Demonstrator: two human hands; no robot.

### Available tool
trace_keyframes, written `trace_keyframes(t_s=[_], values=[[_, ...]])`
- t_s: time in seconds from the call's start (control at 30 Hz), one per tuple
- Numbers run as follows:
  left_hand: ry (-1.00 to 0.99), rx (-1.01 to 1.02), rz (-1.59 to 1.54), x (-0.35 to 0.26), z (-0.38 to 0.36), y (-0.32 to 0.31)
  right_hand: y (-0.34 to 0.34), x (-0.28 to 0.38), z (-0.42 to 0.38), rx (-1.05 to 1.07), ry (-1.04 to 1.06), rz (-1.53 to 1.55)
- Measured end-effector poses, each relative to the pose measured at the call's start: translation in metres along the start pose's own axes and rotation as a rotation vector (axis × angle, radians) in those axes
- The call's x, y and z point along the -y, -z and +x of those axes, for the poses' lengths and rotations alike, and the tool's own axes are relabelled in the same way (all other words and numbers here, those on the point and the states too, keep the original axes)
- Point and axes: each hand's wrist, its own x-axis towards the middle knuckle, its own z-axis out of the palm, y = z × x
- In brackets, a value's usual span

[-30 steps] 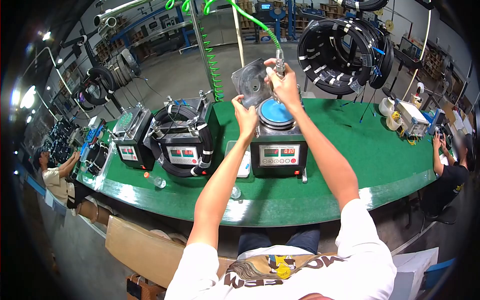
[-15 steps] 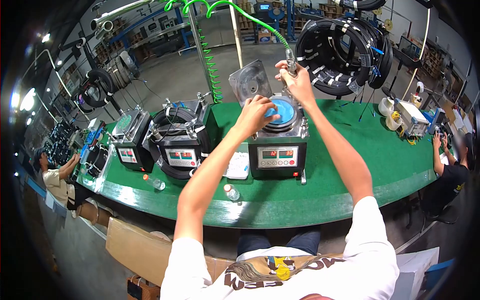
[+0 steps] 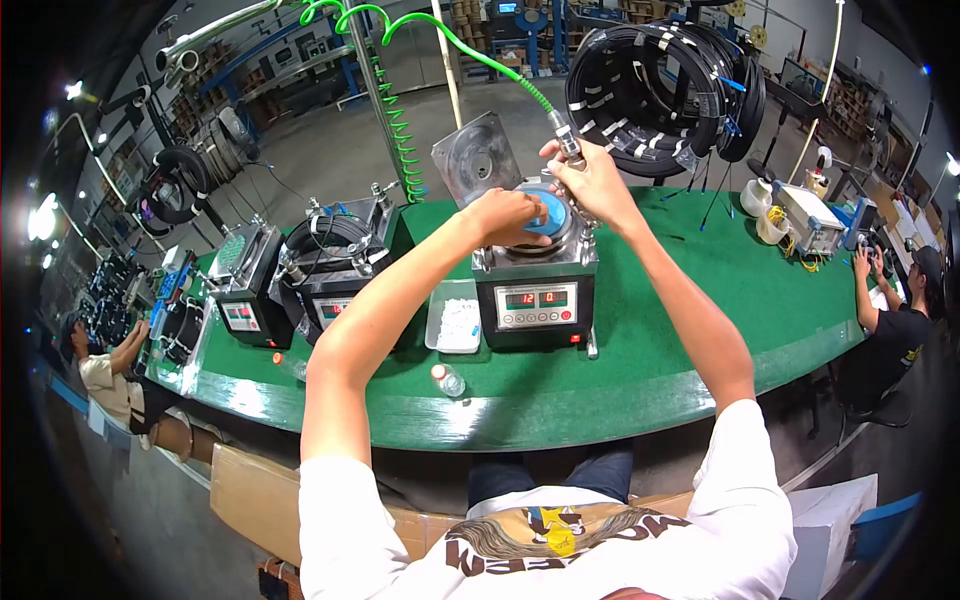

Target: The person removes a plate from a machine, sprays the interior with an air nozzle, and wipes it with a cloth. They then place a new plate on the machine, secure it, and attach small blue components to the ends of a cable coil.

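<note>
In the middle of the bench stands a polishing machine (image 3: 537,305) with red digits on its front and its square metal lid (image 3: 476,158) tilted up at the back. On its round top lies a blue round pad (image 3: 549,212). My left hand (image 3: 508,216) is closed at the pad's left side, fingers curled over its edge; the fingertips are partly hidden. Above the machine's back right corner, my right hand (image 3: 592,182) is wrapped round a metal air gun (image 3: 567,140), which hangs from a green coiled air hose (image 3: 470,45). Its nozzle end is hidden by the hand.
Left of the machine are a white tray (image 3: 454,328) of small white pieces and a small bottle (image 3: 449,380). Further left stand two similar machines, one bearing a black cable coil (image 3: 335,245). Big cable coils (image 3: 650,100) hang behind. Other people sit at both bench ends.
My left hand has turned and curled lower over the blue pad. The air gun is tilted more, still in my right hand. The machine's right-hand digits have changed. The whole view has shifted slightly.
</note>
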Motion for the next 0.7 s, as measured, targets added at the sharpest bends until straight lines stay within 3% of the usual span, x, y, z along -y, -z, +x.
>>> trace_keyframes(t_s=[0.4,0.5,0.57,0.63,0.7], values=[[-0.087,-0.078,0.236,-0.014,0.004,-0.012,-0.008,-0.001,-0.006,-0.002,-0.074,-0.036],[0.011,-0.177,0.125,-0.009,-0.006,0.001,-0.001,-0.005,-0.008,-0.017,-0.08,-0.055],[0.042,-0.514,-0.114,0.009,-0.012,-0.004,0.002,-0.008,-0.004,-0.056,-0.1,-0.033],[0.188,-0.508,-0.408,0.017,-0.031,0.015,0.003,-0.011,0.002,-0.098,-0.109,-0.011],[0.286,-0.514,-0.432,0.025,-0.037,0.018,0.0,-0.022,0.012,-0.105,-0.028,-0.037]])
